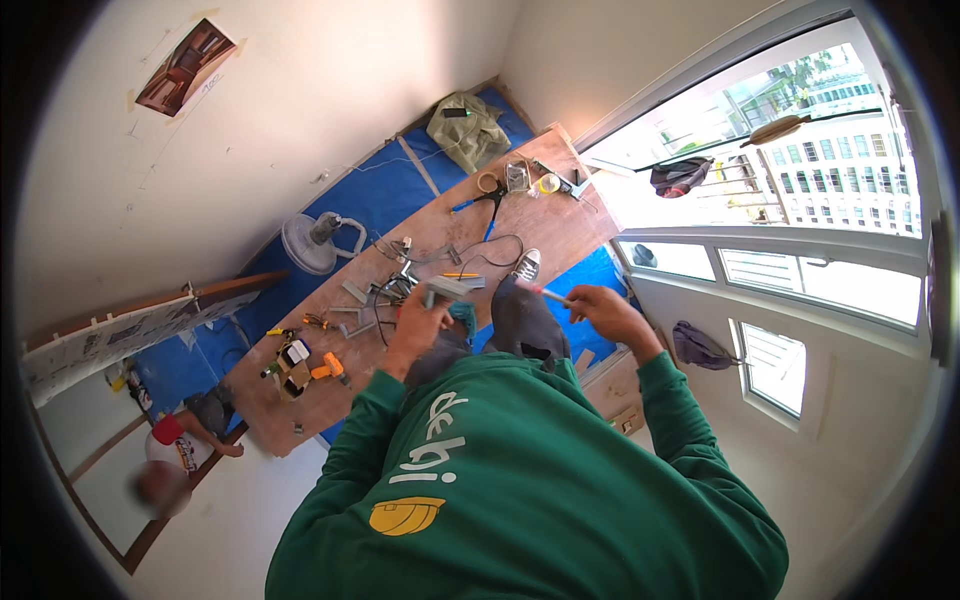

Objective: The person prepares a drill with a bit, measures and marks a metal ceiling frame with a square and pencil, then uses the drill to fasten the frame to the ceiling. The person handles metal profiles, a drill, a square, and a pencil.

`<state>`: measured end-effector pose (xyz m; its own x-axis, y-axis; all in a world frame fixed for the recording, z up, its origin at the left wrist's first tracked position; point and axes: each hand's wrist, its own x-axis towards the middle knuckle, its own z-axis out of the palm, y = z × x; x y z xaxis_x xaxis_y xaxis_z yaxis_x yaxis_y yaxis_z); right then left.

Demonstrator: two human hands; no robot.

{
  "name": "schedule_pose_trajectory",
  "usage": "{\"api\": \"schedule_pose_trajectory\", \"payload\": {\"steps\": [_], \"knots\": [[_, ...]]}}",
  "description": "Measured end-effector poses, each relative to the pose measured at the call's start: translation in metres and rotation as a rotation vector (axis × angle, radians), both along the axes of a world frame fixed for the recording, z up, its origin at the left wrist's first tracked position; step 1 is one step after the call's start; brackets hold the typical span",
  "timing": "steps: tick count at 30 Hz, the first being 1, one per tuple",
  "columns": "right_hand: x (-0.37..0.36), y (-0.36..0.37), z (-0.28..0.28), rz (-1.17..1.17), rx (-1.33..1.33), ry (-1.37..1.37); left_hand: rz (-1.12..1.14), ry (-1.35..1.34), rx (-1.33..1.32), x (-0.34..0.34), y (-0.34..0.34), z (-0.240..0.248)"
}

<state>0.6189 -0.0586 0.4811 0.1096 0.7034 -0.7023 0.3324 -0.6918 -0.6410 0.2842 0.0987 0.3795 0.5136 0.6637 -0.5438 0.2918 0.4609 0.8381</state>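
Note:
My left hand (425, 322) is closed around a short piece of grey metal channel (448, 287), held above the board. Off to the right, my right hand (606, 314) grips a slim stick-like tool (548, 293) with a reddish far end; motion blur hides its exact kind. The tool points toward the metal piece, with a space between them. A teal tool body (463, 314) shows beside my left hand, partly hidden by it. Loose grey metal pieces (355, 292) and a dark cable lie on the wooden board (300, 385) past my left hand.
An orange drill (330, 369) and an opened box (293, 378) sit at the board's left end. Blue-handled pliers-like tool (490, 205) and a tape roll (488, 182) lie farther off. A white round-based lamp-like object (310, 243) stands behind. Another person (185, 445) works at lower left.

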Motion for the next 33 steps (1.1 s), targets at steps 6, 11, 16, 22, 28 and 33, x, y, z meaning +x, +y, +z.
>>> {"api": "schedule_pose_trajectory", "payload": {"steps": [6,11,16,22,28,33], "knots": [[0.112,-0.033,0.003,-0.11,0.038,-0.021,0.032,0.283,0.118,0.024,0.059,0.031],[0.196,-0.09,0.019,-0.208,-0.03,-0.011,0.181,0.066,0.115,0.097,0.108,0.07],[0.249,-0.148,0.039,-0.386,-0.026,-0.078,0.282,-0.105,-0.047,0.147,0.113,0.092],[0.248,-0.182,0.052,-0.624,0.081,-0.029,0.278,-0.112,-0.236,0.169,0.092,0.094],[0.215,-0.206,0.071,-0.837,0.327,0.311,0.262,-0.329,-0.267,0.198,0.117,0.093],[0.239,-0.17,0.102,-0.715,0.36,0.27,0.256,-0.617,-0.042,0.254,0.153,0.129]]}}
